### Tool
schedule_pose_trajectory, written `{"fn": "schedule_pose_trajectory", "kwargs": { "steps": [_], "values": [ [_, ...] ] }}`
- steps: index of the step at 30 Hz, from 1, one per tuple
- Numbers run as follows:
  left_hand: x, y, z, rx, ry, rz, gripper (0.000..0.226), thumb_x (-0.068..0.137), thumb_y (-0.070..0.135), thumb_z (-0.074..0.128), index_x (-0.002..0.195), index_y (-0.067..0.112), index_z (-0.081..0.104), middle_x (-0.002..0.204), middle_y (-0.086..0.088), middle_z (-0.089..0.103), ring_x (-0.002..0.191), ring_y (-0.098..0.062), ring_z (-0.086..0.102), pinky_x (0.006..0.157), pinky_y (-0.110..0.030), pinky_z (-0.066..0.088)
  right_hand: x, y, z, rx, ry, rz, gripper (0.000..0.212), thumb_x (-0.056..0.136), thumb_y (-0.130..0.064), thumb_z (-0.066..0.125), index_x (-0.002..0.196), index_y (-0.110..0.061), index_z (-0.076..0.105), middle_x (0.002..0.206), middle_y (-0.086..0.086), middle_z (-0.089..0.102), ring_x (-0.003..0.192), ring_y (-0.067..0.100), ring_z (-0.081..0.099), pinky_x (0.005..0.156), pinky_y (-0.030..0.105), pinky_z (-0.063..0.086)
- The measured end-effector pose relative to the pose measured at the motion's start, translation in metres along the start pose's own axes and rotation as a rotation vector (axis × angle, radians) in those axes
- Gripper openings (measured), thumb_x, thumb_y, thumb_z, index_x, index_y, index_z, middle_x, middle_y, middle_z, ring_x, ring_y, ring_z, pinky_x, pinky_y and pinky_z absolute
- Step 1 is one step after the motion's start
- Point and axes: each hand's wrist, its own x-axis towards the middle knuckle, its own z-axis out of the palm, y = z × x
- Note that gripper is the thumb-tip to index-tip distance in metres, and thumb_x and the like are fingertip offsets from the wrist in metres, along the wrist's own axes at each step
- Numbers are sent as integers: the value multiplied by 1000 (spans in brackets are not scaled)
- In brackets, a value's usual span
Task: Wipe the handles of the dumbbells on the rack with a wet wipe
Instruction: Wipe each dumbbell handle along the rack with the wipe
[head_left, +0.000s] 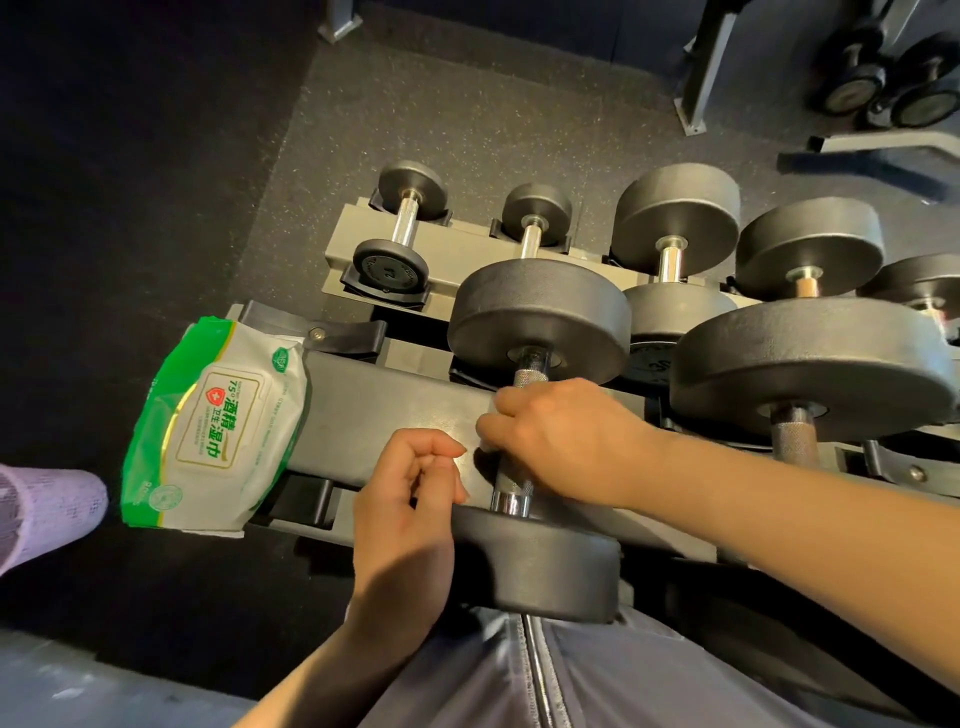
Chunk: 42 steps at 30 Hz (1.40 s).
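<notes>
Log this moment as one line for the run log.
right hand: grips dumbbell handle with wipe | left hand: loosely curled, holds nothing | wipes pack: on rack's left end

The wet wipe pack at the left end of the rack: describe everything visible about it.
The wet wipe pack is a soft, plump plastic pouch, white with green edges. Its face carries a gold-framed label flap with a red shield emblem, "75°" and green Chinese characters. It looks closed and lies label-up, slightly tilted, on the left end of the dark upper rack shelf, partly overhanging its edge. Neither hand touches it; the left hand is nearest.
</notes>
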Motion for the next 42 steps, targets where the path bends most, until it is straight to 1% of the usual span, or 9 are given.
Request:
{"fn": "schedule_pose_trajectory", "kwargs": {
  "steps": [5, 9, 17, 21, 25, 29, 34, 39, 42],
  "values": [
    [-2, 0, -1, 39, -39, 28, 34, 94, 1, 48, 80, 30, 61, 60, 3, 53, 58, -7, 48, 56, -19, 40, 4, 18, -8, -51, 122, 180, 29, 88, -25, 58, 114, -13, 55, 95, 9, 59, 76, 29, 60, 55, 33, 41],
    [-1, 1, 0, 60, -52, 71, 29, 92, -6, 48, 80, 18, 59, 57, 5, 50, 55, -5, 44, 54, -17, 37, -4, 5, -14, 128, 8, 163, 23, 92, -28, 49, 113, -20, 56, 100, 5, 60, 89, 27, 59, 70, 35, 48],
    [3, 0, 0, 113, -54, 78, 30, 89, -7, 49, 79, 19, 60, 59, 8, 54, 56, -3, 47, 56, -12, 38, -12, -20, -13, 144, -78, 168, 17, 97, -27, 46, 106, -17, 56, 93, 10, 64, 87, 33, 60, 65, 33, 43],
    [1, 2, -2, 122, -68, 90, 28, 90, -4, 50, 80, 19, 60, 61, 10, 55, 58, -4, 47, 57, -13, 39, -17, -11, -17, 344, -93, 237, 21, 92, -16, 55, 112, -18, 47, 71, -8, 46, 71, 19, 47, 52, 19, 30],
    [2, 1, -1, 124, -74, 75, 27, 91, -2, 51, 80, 21, 61, 63, 10, 57, 62, -8, 50, 60, -17, 40, -11, -15, -7, 321, -128, 275, 36, 94, -29, 55, 130, -25, 47, 93, -1, 61, 87, 20, 56, 74, 30, 45],
    [1, 2, -1, 126, -74, 74, 26, 91, -2, 51, 80, 20, 61, 63, 7, 56, 62, -8, 50, 60, -17, 40, -8, -15, -1, 295, -83, 276, 24, 94, -30, 57, 113, -18, 64, 105, 7, 68, 100, 25, 61, 79, 32, 49],
    [0, 4, -2, 108, -70, 79, 26, 91, -2, 50, 80, 19, 60, 66, 2, 57, 59, -5, 49, 58, -14, 40, -9, -9, 4, 210, 160, 315, 22, 93, -27, 56, 112, -16, 59, 103, 7, 67, 95, 27, 62, 76, 37, 49],
    [-2, 4, -2, 90, -69, 75, 26, 92, -2, 50, 81, 19, 61, 67, 1, 57, 60, -4, 50, 59, -12, 41, 3, 18, 2, 93, 293, 303, 23, 76, -5, 73, 95, -9, 62, 86, 11, 63, 64, 29, 63, 51, 34, 52],
    [-2, 4, -1, 85, -51, 79, 26, 91, -2, 50, 81, 19, 61, 66, 2, 57, 60, -5, 51, 59, -12, 42, 0, 15, 4, 155, 260, 298, 16, 85, -11, 66, 100, -11, 61, 93, 8, 62, 78, 23, 61, 66, 30, 51]
  ]
}}
